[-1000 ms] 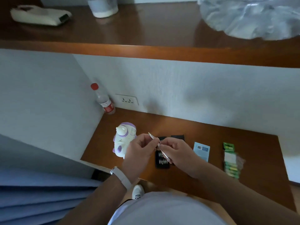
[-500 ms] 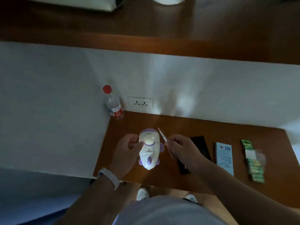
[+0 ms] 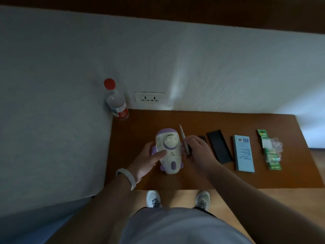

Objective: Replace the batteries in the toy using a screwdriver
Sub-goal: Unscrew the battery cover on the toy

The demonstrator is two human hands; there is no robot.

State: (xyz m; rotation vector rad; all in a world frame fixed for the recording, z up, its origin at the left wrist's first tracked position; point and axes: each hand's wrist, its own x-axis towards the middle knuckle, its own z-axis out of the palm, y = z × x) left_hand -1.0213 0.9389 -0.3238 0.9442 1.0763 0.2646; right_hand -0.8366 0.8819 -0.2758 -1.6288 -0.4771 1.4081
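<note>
The bench (image 3: 228, 180) carries everything within reach, so I work at its left half, with the supplies well apart to my right. The toy (image 3: 169, 155) sits between my hands near the bench's middle; I cannot tell whether it rests on the wood or is lifted just off it. My left hand (image 3: 149, 159) has its grip wrapped round the toy's left flank, thumb laid across the front, probably to turn it over, since no battery door shows on the side facing me. My right hand (image 3: 198, 152) steadies the opposite flank while its grip is closed round the screwdriver (image 3: 183, 138), keeping the tool ready rather than setting it down. The green battery pack (image 3: 270, 152) lies unopened at the far right, so I judge the swap has not yet started. The toy's long axis runs from me toward the wall, purple-capped head away, feet nearest me, front upward. The screwdriver lies nearly parallel beside it, tip toward the wall.
</note>
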